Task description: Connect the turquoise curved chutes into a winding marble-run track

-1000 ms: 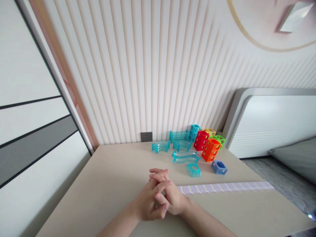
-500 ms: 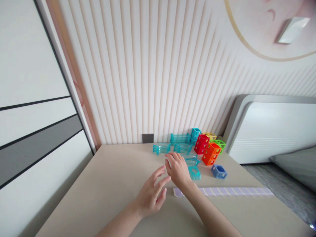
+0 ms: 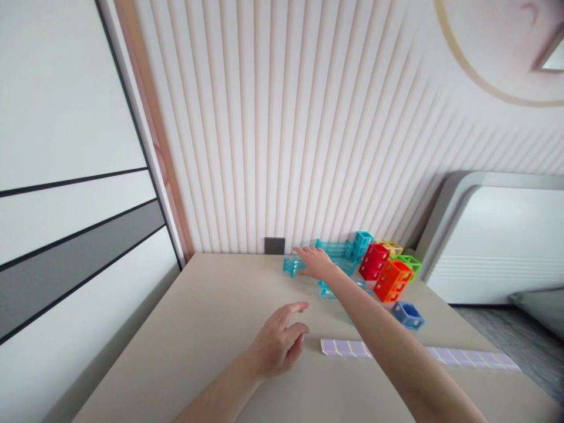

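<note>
translucent teal pieces (image 3: 291, 267), red blocks (image 3: 373, 262), orange blocks (image 3: 392, 282), white-lined lilac strip (image 3: 344, 348)

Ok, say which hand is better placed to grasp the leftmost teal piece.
Probably the right hand: it is close by the leftmost teal piece, while the left hand is well short.

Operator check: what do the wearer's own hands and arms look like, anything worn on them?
Both the left hand and right hand are bare, five-fingered, without gloves. No sleeve, watch or bracelet shows on either forearm. Nail details are too small to tell.
</note>
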Demonstrator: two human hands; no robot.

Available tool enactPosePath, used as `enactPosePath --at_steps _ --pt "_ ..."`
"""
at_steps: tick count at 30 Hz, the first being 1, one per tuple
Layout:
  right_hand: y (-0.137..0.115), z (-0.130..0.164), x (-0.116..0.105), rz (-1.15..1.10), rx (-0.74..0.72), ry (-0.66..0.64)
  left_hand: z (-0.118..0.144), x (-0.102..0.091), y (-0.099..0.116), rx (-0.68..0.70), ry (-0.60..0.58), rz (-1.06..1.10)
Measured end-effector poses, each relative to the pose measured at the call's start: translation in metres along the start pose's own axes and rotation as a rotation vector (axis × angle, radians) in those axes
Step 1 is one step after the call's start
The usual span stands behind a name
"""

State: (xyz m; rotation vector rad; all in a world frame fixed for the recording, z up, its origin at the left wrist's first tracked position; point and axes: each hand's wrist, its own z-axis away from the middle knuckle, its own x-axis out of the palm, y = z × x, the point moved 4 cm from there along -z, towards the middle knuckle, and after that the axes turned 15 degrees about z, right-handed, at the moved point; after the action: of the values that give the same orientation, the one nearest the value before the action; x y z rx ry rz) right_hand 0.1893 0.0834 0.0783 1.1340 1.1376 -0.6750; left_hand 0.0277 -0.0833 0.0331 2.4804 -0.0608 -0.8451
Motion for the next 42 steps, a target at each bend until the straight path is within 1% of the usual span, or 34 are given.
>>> enactPosePath --at_steps 2,3,7,10,13,16,20,23,27,30,33,34,35,37,39,40,42 --pt "-0.002 -0.003 0.006 -0.033 -0.009 -0.054 -0.001 -0.001 -0.003 -0.01 0.025 0.022" --pt "-0.004 -0.005 0.008 -0.046 -0.013 -0.066 -0.001 -0.003 -0.006 -0.024 0.059 0.042" --pt "-0.016 -0.008 0.01 -0.058 -0.034 -0.057 -0.001 -0.019 -0.029 -0.137 0.297 0.089" --pt "-0.028 -0.008 0.009 -0.066 -0.056 -0.053 0.004 -0.036 -0.052 -0.247 0.444 -0.024" --pt "-0.042 -0.008 0.009 -0.073 -0.079 -0.048 0.013 -0.051 -0.075 -0.337 0.522 -0.127" --pt "-0.057 -0.008 0.008 -0.066 -0.088 -0.023 0.021 -0.059 -0.091 -0.377 0.564 -0.174" --pt "-0.08 -0.008 0.001 -0.069 -0.104 0.026 0.024 -0.061 -0.096 -0.381 0.591 -0.234" --pt "-0.102 -0.008 -0.009 -0.099 -0.145 0.064 0.021 -0.064 -0.092 -0.363 0.642 -0.272" --pt "-0.135 -0.007 -0.022 -0.155 -0.225 0.109 0.018 -0.073 -0.081 -0.33 0.713 -0.313" --pt "-0.157 -0.008 -0.031 -0.207 -0.282 0.124 0.018 -0.08 -0.071 -0.292 0.732 -0.35" --pt "-0.163 -0.012 -0.043 -0.251 -0.268 0.129 0.02 -0.087 -0.065 -0.24 0.749 -0.416" --pt "-0.159 -0.015 -0.047 -0.26 -0.231 0.138 0.021 -0.088 -0.066 -0.239 0.749 -0.439" --pt "-0.154 -0.018 -0.05 -0.263 -0.18 0.146 0.022 -0.089 -0.068 -0.267 0.732 -0.471" --pt "-0.137 -0.026 -0.05 -0.255 -0.053 0.122 0.024 -0.087 -0.076 -0.385 0.649 -0.55" --pt "-0.117 -0.034 -0.041 -0.24 0.074 0.044 0.027 -0.083 -0.085 -0.509 0.535 -0.612" --pt "-0.107 -0.037 -0.035 -0.234 0.126 0.003 0.028 -0.08 -0.088 -0.549 0.483 -0.628" --pt "-0.092 -0.041 -0.021 -0.224 0.196 -0.056 0.03 -0.074 -0.092 -0.582 0.405 -0.63"
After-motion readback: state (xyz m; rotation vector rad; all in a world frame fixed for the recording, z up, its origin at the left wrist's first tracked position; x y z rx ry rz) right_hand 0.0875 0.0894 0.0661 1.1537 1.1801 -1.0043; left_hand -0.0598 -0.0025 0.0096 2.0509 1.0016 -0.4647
